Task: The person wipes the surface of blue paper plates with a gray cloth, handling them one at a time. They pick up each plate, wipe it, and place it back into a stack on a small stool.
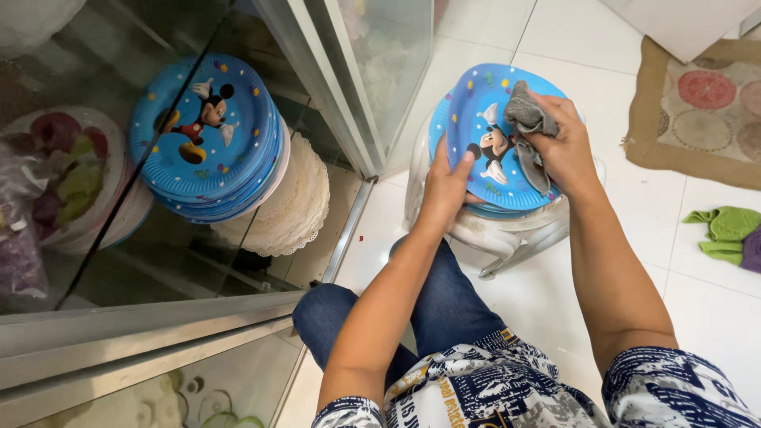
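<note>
My left hand (445, 184) grips the left rim of a blue paper plate (483, 119) printed with a cartoon mouse, thumb on its face. My right hand (564, 143) presses a crumpled grey cloth (527, 119) against the plate's right side. The plate is held tilted over more blue plates stacked on a white plastic stool (507, 231). My knee in blue jeans (432, 305) is just below the stool.
A glass cabinet with an open door (357, 95) stands at left, holding a stack of matching blue plates (210, 135), white doilies (295, 208) and floral plates (67, 170). A patterned mat (701, 107) and a green cloth (725, 231) lie on the white tile floor.
</note>
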